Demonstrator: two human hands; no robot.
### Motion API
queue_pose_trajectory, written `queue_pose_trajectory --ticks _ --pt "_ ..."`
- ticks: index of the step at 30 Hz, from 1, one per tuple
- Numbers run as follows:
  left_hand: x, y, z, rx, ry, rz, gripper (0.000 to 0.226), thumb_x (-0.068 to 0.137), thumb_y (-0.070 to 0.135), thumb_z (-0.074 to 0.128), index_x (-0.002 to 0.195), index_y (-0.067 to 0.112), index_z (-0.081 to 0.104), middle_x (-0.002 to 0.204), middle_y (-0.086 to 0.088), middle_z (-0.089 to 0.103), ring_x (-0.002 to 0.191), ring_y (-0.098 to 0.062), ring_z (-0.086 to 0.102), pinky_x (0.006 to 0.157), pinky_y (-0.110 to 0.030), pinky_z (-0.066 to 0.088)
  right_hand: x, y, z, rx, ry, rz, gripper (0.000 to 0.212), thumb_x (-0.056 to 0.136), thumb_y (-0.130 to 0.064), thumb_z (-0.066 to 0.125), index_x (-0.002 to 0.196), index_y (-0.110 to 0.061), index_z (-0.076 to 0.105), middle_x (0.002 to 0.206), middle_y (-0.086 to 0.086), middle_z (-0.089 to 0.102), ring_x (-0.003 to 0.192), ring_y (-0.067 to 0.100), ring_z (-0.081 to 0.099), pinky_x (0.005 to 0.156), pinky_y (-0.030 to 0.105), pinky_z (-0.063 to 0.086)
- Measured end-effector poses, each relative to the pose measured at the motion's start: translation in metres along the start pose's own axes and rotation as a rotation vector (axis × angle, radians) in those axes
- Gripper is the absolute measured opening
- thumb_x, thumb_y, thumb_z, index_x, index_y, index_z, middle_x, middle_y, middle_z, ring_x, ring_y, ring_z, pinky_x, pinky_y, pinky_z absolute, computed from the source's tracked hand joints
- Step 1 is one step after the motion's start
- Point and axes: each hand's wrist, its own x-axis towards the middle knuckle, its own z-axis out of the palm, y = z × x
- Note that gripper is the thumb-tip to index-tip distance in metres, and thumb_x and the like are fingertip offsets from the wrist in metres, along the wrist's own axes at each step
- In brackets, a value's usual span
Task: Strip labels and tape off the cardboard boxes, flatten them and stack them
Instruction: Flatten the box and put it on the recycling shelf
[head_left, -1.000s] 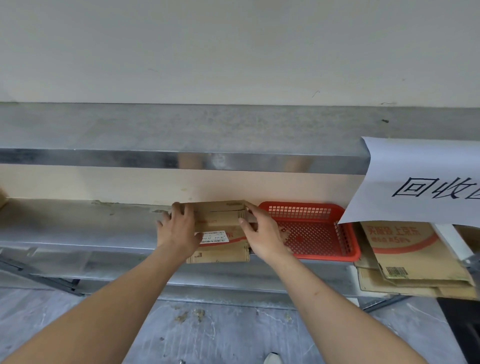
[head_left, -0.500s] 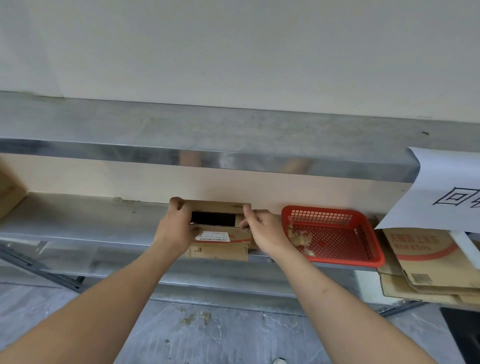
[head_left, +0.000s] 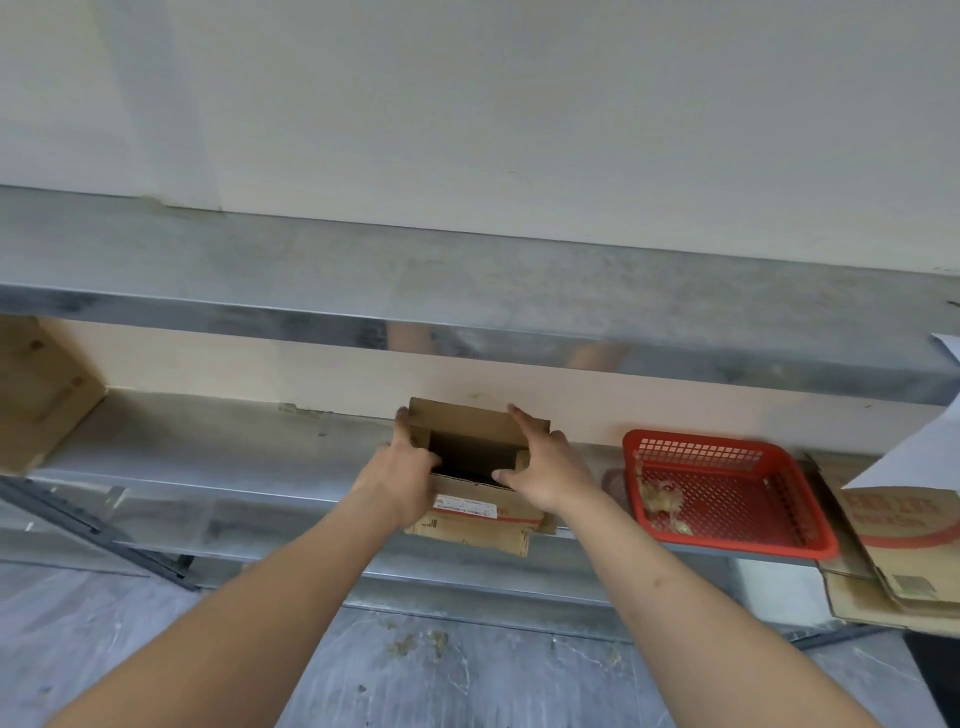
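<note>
A small brown cardboard box (head_left: 470, 423) stands on the metal shelf (head_left: 208, 447), its top flaps spread so the dark inside shows. A white label with red print (head_left: 470, 505) is stuck on its near face. My left hand (head_left: 400, 478) grips the box's left side, thumb at the opening's edge. My right hand (head_left: 545, 467) holds the right side, forefinger stretched along the back flap and thumb on the front rim.
A red plastic basket (head_left: 727, 499) with scraps of peeled tape sits right of the box. Flattened cardboard boxes (head_left: 904, 551) lie stacked at the far right under a hanging white paper sign (head_left: 919, 447). A wooden panel (head_left: 36, 395) stands at the shelf's left end. A second shelf runs overhead.
The box's top flaps have been spread apart from closed to wide open, showing its dark inside. Both hands shifted outward on its sides. The view has drifted left.
</note>
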Motion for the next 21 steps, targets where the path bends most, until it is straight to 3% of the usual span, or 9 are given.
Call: queue_pose_trajectory --ticks 3,7,10,13,16,18,21 --pt "0.006 0.003 0.004 0.087 -0.04 -0.017 0.015 0.086 0.014 0.071 0.088 0.026 0.064 0.151 -0.017 0.015 0.093 -0.03 0.059 0.093 -0.04 0.058 0.012 -0.004 0.002 -0.08 0.009 0.037 0.103 0.082 -0.048 0.082 0.158 -0.051 0.013 0.152 0.014 0.04 0.135 0.038 0.048 0.105 0.045 0.052" --pt "0.01 -0.001 0.005 0.115 0.028 0.006 0.02 0.091 0.016 0.07 0.108 0.021 0.061 0.139 -0.014 0.026 0.086 -0.031 0.064 0.086 -0.039 0.059 0.021 -0.005 0.0 -0.109 0.009 0.045 0.097 0.085 -0.034 0.079 0.157 -0.048 0.016 0.142 0.013 0.042 0.126 0.037 0.053 0.096 0.041 0.056" --pt "0.006 -0.01 0.003 -0.006 0.091 -0.058 0.033 0.088 0.028 0.077 0.111 0.019 0.056 0.122 -0.007 0.048 0.089 -0.032 0.065 0.082 -0.042 0.057 0.023 0.0 0.0 -0.004 0.049 0.006 0.085 0.094 -0.028 0.065 0.158 -0.049 0.014 0.144 0.011 0.04 0.123 0.035 0.056 0.088 0.035 0.055" --pt "0.0 -0.019 0.0 -0.151 0.154 -0.163 0.026 0.081 0.021 0.083 0.093 0.02 0.06 0.096 -0.001 0.063 0.085 -0.026 0.063 0.072 -0.036 0.054 0.021 0.009 -0.002 0.195 0.16 -0.045 0.068 0.103 -0.025 0.051 0.158 -0.046 0.017 0.137 0.008 0.05 0.115 0.027 0.06 0.092 0.037 0.056" --pt "0.001 -0.024 -0.007 -0.322 0.228 -0.295 0.044 0.073 0.009 0.085 0.066 0.024 0.044 0.07 0.002 0.059 0.068 -0.021 0.054 0.056 -0.029 0.04 0.023 0.019 -0.007 0.428 0.308 0.017 0.05 0.105 -0.021 0.047 0.153 -0.032 0.036 0.141 0.007 0.056 0.121 0.027 0.061 0.101 0.041 0.054" --pt "0.0 -0.027 -0.01 -0.394 0.256 -0.294 0.047 0.073 0.005 0.084 0.064 0.022 0.041 0.068 0.001 0.057 0.065 -0.02 0.05 0.051 -0.026 0.034 0.026 0.022 -0.009 0.53 0.342 0.053 0.036 0.105 -0.025 0.044 0.141 -0.025 0.049 0.137 0.006 0.058 0.114 0.027 0.063 0.098 0.042 0.054" --pt "-0.002 -0.031 -0.013 -0.52 0.291 -0.228 0.036 0.081 -0.004 0.073 0.082 0.022 0.048 0.083 -0.001 0.062 0.073 -0.019 0.057 0.048 -0.013 0.039 0.023 0.023 -0.007 0.742 0.302 0.018 0.026 0.103 -0.034 0.043 0.126 -0.033 0.055 0.131 -0.001 0.059 0.112 0.021 0.061 0.101 0.045 0.052"
